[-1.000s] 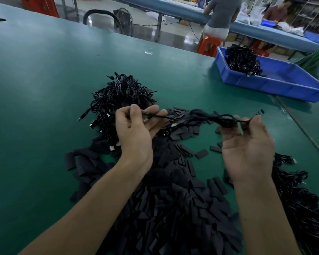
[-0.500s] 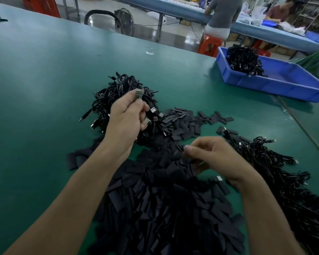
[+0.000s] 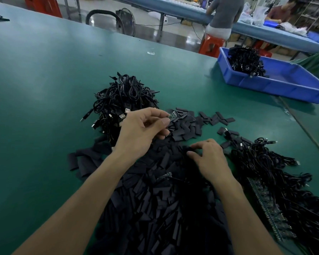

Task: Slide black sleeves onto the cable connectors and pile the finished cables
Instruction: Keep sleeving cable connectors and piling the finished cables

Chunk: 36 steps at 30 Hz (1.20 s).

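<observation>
My left hand (image 3: pixel 144 129) pinches a small cable connector board (image 3: pixel 173 115) above the table, just right of a tangled heap of black cables with USB plugs (image 3: pixel 122 100). My right hand (image 3: pixel 208 157) reaches down with curled fingertips into the wide spread of flat black sleeves (image 3: pixel 160 199); whether it grips one is hidden. More black cables (image 3: pixel 276 173) lie in a pile to the right of my right hand.
A blue plastic bin (image 3: pixel 276 85) holding black cables stands at the back right on the green table (image 3: pixel 44 89). Beyond the table's far edge, people work at another long bench, with red stools and a fan on the floor.
A second ago both hands held one cable stretched between them. That cable left my right hand, which dropped to the sleeves. My left hand lowered and now holds a connector end.
</observation>
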{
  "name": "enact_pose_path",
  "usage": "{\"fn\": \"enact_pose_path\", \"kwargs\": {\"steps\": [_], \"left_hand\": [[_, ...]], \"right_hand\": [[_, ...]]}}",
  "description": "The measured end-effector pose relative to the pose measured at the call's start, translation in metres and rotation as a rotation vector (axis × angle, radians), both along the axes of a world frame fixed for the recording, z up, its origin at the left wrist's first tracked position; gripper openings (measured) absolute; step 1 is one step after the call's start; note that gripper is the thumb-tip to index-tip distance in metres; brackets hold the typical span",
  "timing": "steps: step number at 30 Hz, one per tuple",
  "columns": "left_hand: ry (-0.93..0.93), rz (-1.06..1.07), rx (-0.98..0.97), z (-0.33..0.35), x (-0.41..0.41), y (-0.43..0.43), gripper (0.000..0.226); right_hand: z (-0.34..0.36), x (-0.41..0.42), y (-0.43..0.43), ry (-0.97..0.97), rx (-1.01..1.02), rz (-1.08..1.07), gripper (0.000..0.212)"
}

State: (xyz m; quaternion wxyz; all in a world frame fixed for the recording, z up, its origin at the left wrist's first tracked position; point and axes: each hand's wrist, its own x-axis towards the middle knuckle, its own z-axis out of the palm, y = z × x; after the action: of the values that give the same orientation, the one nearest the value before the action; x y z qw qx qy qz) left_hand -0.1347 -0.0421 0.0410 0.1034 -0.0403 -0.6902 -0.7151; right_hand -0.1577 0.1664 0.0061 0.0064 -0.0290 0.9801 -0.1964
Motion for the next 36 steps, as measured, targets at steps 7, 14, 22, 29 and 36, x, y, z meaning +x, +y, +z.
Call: {"fn": "enact_pose_path", "kwargs": {"steps": [7, 14, 22, 29, 36], "left_hand": [[-0.032, 0.012, -0.101, -0.008, 0.002, 0.005, 0.005], [-0.046, -0.022, -0.136, -0.012, 0.002, 0.008, 0.003], [0.000, -0.015, -0.149, -0.013, 0.002, 0.008, 0.005], [0.018, 0.002, -0.160, -0.015, 0.000, 0.007, 0.006], [0.029, 0.004, -0.195, -0.016, 0.001, 0.008, 0.006]], "right_hand": [[0.001, 0.006, 0.004, 0.094, -0.145, -0.047, 0.015], [0.015, 0.006, 0.006, 0.148, -0.628, 0.007, 0.025], [0.040, 0.014, -0.002, 0.241, -0.832, 0.163, 0.026], [0.043, 0.017, -0.004, 0.245, -0.802, 0.218, 0.025], [0.040, 0.018, -0.004, 0.326, -0.737, 0.215, 0.020]]}}
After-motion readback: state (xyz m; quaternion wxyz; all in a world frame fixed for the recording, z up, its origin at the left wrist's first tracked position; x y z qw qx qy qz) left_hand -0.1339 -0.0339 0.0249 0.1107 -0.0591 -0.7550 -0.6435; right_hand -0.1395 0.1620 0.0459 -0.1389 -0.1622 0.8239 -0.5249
